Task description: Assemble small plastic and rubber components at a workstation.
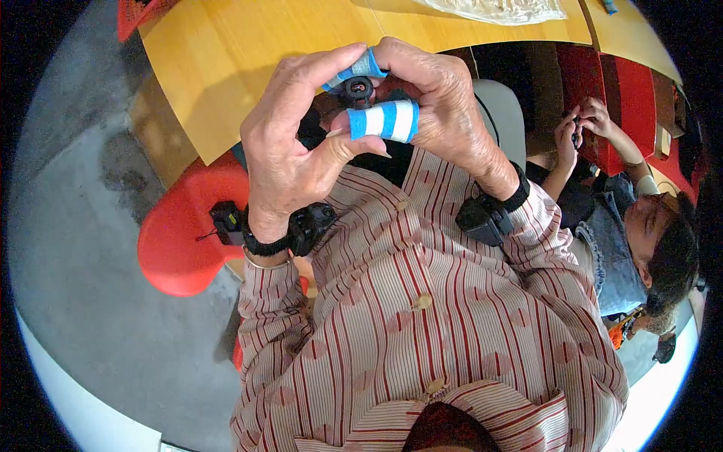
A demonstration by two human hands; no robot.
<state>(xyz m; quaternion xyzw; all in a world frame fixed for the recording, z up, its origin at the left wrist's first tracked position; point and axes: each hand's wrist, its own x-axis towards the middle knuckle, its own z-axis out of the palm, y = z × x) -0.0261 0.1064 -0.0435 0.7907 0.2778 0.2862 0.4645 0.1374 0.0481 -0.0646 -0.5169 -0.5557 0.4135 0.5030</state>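
Note:
Both my hands are raised together over the table's near edge. Between the thumb and forefinger of my right hand sits a small black ring-shaped part. A blue-and-white striped finger wrap covers my right thumb, and another striped wrap is on the finger above. My left hand curls in from the other side, its forefinger along the upper wrap and its thumb under the lower one. What my left fingers hold, if anything, is hidden. Black devices are strapped to my left wrist and right wrist.
The yellow wooden table extends ahead, with a clear plastic bag at its far side. A red chair stands to my left, a grey seat to the right. Further right, a person handles a small dark item near red panels.

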